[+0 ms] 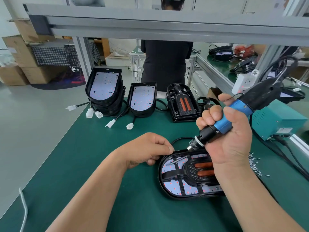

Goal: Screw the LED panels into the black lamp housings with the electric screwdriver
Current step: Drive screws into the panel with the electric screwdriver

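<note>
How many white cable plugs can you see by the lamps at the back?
5 white plugs: one left of the lamp stack, two together at its foot, two on the green mat in front. More may hide behind the lamps.

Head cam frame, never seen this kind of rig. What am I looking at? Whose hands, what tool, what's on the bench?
No robot here: one camera worn on a person's head looks forward and down, so the two bare arms are the wearer's. The right hand grips a blue and black electric screwdriver, its bit angled down toward the white LED panel inside a black lamp housing that lies on the green bench mat. A black grille with two orange strips sits over that panel. The left hand rests at the housing's far rim, fingers curled; whether it pinches anything is unclear. At the back: stacked housings with panels fitted, and a stack of black grille covers. Loose screws lie to the right; a teal box stands beyond them. Another person stands behind the bench.
</note>
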A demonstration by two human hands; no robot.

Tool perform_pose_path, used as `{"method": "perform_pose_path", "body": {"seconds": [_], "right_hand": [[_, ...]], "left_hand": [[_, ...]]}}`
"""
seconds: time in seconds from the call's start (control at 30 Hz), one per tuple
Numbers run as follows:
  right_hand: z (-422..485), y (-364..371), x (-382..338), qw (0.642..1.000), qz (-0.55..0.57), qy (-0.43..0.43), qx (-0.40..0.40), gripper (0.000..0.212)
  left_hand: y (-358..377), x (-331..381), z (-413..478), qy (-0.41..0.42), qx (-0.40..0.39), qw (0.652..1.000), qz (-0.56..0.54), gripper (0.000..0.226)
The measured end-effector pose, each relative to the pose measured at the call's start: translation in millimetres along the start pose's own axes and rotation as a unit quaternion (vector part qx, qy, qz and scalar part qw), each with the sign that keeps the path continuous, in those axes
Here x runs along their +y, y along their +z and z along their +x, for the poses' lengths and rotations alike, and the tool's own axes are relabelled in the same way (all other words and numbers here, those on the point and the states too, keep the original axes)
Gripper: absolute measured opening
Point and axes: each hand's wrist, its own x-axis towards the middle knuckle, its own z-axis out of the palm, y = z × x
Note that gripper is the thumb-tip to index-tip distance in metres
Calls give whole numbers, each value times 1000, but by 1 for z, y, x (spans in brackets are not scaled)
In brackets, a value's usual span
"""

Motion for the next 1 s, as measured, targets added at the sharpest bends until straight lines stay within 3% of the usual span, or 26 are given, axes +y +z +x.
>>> {"method": "perform_pose_path", "body": {"seconds": [0.27,0.47,0.6,0.73,0.8,0.83,0.9,1.0], "right_hand": [[2,-5,4,999,11,1,33,21],[2,-9,8,998,28,0,48,21],[5,-11,6,994,66,-3,84,16],[9,-16,4,990,82,-13,112,14],[10,-18,3,990,82,-17,115,14],[10,-18,4,990,81,-19,114,14],[10,-18,4,990,80,-18,111,14],[10,-18,6,991,75,-12,106,15]], "left_hand": [[0,2,-1,33,26,999,14,16],[4,22,-10,128,85,972,179,13],[22,40,-19,147,74,901,400,20],[39,44,-20,112,95,777,613,28],[47,43,-18,86,106,729,670,15],[50,42,-18,73,107,715,687,9],[53,41,-17,53,109,696,708,20],[56,42,-15,44,122,687,715,21]]}}
